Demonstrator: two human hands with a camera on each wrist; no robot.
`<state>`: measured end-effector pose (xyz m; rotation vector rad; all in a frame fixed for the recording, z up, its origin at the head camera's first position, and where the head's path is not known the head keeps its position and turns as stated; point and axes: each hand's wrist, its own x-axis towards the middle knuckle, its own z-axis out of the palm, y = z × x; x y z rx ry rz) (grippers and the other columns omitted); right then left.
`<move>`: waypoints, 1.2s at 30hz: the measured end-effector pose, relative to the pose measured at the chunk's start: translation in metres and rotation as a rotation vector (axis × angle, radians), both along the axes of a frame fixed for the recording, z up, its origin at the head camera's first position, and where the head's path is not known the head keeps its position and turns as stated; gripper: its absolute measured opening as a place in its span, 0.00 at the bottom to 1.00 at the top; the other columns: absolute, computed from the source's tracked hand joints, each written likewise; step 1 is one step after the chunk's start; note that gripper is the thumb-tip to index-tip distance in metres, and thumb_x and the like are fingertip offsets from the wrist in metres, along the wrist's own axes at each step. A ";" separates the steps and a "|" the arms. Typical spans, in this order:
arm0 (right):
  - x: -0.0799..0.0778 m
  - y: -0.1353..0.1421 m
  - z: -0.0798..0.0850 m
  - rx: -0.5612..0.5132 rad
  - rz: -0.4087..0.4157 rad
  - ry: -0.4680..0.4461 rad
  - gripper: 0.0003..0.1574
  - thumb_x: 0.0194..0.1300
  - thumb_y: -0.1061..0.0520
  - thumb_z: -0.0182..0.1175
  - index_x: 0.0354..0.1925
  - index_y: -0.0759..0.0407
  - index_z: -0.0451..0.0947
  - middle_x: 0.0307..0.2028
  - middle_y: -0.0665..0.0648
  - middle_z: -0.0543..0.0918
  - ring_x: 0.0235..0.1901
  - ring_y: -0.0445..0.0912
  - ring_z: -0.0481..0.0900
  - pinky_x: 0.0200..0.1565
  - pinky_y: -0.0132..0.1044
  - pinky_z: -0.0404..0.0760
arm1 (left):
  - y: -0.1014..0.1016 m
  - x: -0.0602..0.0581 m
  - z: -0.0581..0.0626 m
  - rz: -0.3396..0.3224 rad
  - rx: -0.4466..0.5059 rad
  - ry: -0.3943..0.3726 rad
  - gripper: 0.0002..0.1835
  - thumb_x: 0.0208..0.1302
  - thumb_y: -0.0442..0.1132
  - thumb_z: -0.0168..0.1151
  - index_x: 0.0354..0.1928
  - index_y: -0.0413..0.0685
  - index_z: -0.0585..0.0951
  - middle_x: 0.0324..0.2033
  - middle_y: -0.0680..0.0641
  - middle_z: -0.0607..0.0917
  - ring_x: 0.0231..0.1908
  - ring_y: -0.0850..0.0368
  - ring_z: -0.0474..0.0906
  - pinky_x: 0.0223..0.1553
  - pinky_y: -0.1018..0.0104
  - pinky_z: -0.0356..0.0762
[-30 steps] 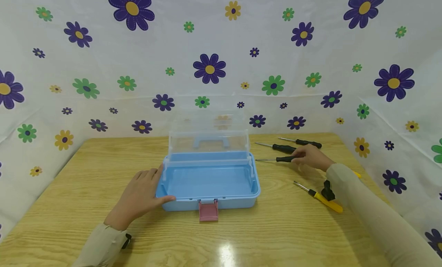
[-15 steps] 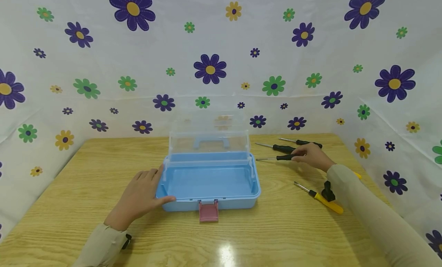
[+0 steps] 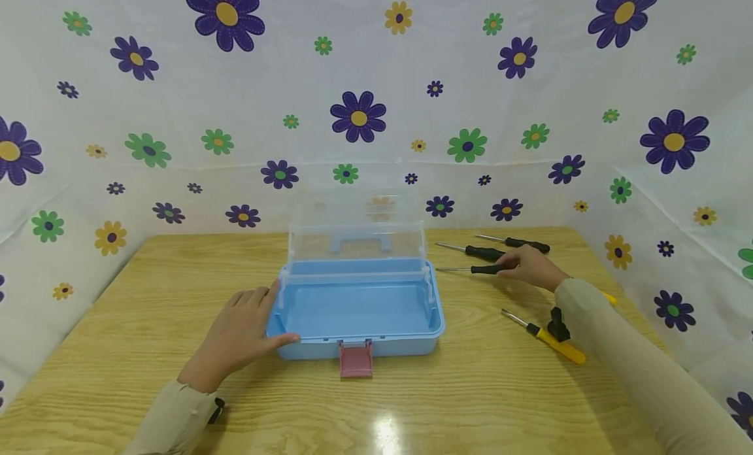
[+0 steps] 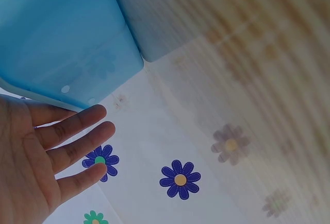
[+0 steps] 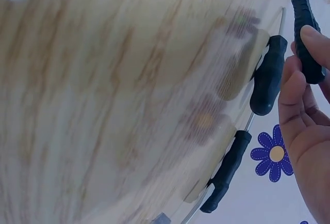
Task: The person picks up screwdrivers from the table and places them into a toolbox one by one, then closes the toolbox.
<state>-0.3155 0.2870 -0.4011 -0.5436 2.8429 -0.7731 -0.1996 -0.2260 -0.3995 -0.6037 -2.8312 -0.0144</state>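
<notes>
Left hand (image 3: 235, 334) spread against box (image 3: 406, 346); right hand (image 3: 532, 268) pinches screwdriver (image 3: 485, 269), handle end (image 5: 313, 76) in right-wrist view only.

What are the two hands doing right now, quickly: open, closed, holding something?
Left hand: open, touching the blue box.
Right hand: closed, pinching a black-handled screwdriver.

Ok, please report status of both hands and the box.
Left hand against blue box, left end. Right hand pinching black-handled screwdriver. Clear lid raised. No obstacle seen between tool and box.
</notes>
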 end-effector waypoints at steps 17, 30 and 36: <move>-0.003 -0.004 0.000 0.038 0.001 -0.006 0.19 0.61 0.56 0.62 0.47 0.67 0.81 0.47 0.68 0.82 0.45 0.58 0.80 0.46 0.51 0.78 | -0.001 -0.001 -0.001 -0.007 0.000 0.012 0.56 0.51 0.73 0.54 0.67 0.31 0.62 0.51 0.35 0.79 0.52 0.39 0.76 0.55 0.45 0.71; 0.003 -0.005 0.004 -0.059 -0.145 0.022 0.25 0.62 0.49 0.62 0.49 0.68 0.80 0.52 0.72 0.78 0.42 0.59 0.79 0.41 0.47 0.79 | -0.001 0.000 -0.001 -0.011 0.001 0.009 0.56 0.51 0.74 0.54 0.67 0.31 0.61 0.51 0.36 0.79 0.51 0.40 0.76 0.55 0.45 0.71; 0.004 -0.003 0.011 -0.091 -0.190 0.093 0.27 0.61 0.48 0.63 0.50 0.68 0.80 0.47 0.69 0.82 0.34 0.49 0.76 0.34 0.35 0.74 | -0.001 0.000 -0.001 -0.009 -0.003 0.010 0.56 0.51 0.73 0.54 0.67 0.31 0.61 0.50 0.36 0.79 0.51 0.40 0.76 0.55 0.45 0.71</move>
